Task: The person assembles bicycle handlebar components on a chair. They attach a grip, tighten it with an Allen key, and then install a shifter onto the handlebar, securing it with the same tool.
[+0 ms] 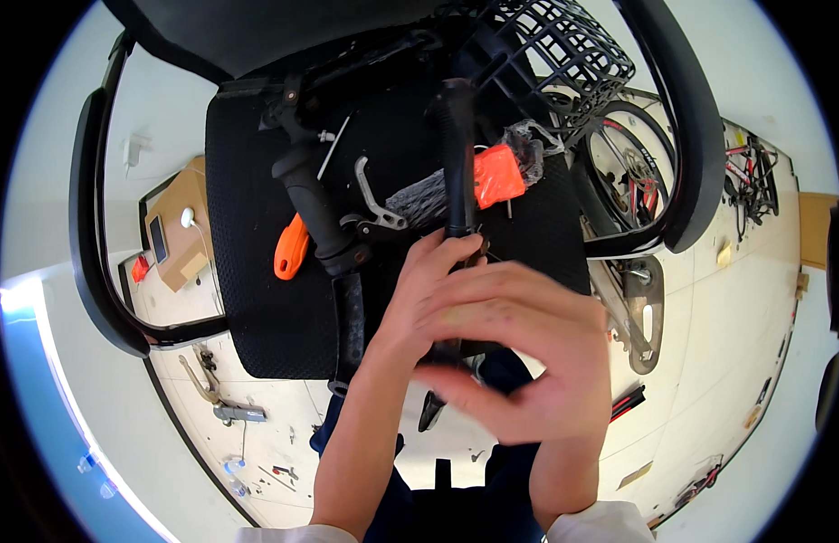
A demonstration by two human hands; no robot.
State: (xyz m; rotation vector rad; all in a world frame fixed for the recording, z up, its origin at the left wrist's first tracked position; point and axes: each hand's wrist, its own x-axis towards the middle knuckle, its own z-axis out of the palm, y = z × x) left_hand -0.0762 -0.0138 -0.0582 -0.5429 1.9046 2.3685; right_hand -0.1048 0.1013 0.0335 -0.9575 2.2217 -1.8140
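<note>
My left hand (422,288) is closed around the lower part of a long black bar-like bicycle part (458,163); its exact kind is not clear. In front of it my right hand (537,353) is curved, its thumb and fingers apart, slightly smeared by motion and hiding the bar's lower end. To the left lie a black handlebar grip (311,204), a grey brake lever (377,195) and an orange-handled tool (292,250). Right of the bar is an orange packet in clear plastic (499,176). All of these are on a black chair seat (247,335).
A black wire basket (564,54) stands at the seat's back right. Armrests (94,217) (695,136) rise on both sides. Beyond lie a bicycle wheel (628,167), a cardboard box (180,226), a grey metal part (650,317) and loose parts on the floor.
</note>
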